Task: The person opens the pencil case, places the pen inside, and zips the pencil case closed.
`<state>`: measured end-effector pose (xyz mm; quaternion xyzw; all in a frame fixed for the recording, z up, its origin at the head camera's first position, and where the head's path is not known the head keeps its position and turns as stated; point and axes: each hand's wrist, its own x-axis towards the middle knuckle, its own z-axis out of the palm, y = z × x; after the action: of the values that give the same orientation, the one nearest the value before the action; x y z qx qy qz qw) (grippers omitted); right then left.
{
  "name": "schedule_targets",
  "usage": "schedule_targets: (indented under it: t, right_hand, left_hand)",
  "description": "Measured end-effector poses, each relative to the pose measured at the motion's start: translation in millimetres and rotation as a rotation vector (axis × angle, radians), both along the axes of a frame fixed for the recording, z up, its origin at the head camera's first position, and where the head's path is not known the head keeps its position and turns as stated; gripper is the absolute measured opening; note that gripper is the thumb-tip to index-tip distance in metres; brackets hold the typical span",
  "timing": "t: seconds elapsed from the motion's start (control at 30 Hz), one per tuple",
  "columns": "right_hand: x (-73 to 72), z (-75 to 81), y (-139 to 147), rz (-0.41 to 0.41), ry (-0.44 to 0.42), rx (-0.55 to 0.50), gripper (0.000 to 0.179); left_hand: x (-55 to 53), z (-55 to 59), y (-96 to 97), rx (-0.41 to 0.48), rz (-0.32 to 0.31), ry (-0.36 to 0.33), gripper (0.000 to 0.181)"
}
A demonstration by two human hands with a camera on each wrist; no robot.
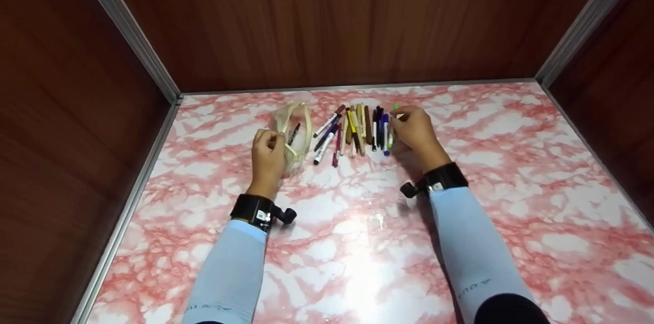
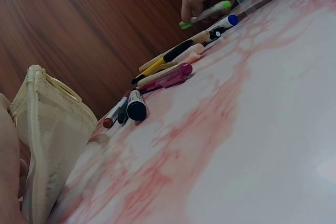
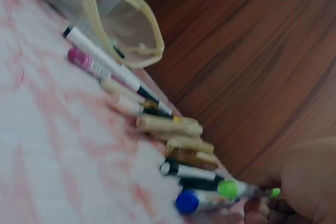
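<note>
My left hand (image 1: 268, 156) grips the near edge of a cream mesh pouch (image 1: 308, 127), whose mouth gapes toward the right. Inside the pouch lies a dark pen (image 1: 294, 133). At the right end of a row of pens, my right hand (image 1: 416, 131) pinches a white marker with green ends (image 2: 212, 12). In the left wrist view this green marker is tilted and raised above the others. Beside it lies a blue-capped marker (image 3: 188, 202). The left wrist view shows the pouch's zipped mesh side, with part of my left hand behind it.
Several pens and markers lie side by side between my hands, among them a magenta pen (image 2: 167, 77), a yellow and black pen (image 1: 352, 127) and a brown marker (image 1: 368, 124). Dark wood panels (image 1: 327, 22) enclose the marbled red and white table (image 1: 327, 242) on three sides.
</note>
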<state>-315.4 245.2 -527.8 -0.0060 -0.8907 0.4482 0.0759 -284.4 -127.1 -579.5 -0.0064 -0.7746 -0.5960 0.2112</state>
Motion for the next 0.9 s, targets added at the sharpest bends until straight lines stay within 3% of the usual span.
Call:
schedule_targets:
  t: [0.17, 0.27, 0.57, 0.73, 0.9]
  right_hand:
    - [8.7, 8.4, -16.9, 0.051, -0.018, -0.191, 0.036]
    - [9.6, 15.8, -36.8, 0.101, -0.046, -0.245, 0.036]
    - [-7.9, 34.6, -119.9, 0.232, -0.103, -0.168, 0.035]
    - [-19.2, 31.0, -165.2, 0.289, -0.105, -0.149, 0.033]
    - [-25.6, 24.0, -192.7, 0.329, -0.07, -0.047, 0.025]
  left_hand:
    - [8.2, -9.5, 3.6, 0.022, 0.004, -0.015, 0.017]
    - [10.8, -12.8, 5.3, 0.032, 0.009, -0.024, 0.017]
    - [6.8, -2.8, 3.9, 0.037, 0.0, -0.062, 0.019]
    - [3.8, 1.7, -0.2, 0.059, 0.017, -0.071, 0.017]
    - [2.8, 2.8, -1.0, 0.062, 0.022, -0.095, 0.02]
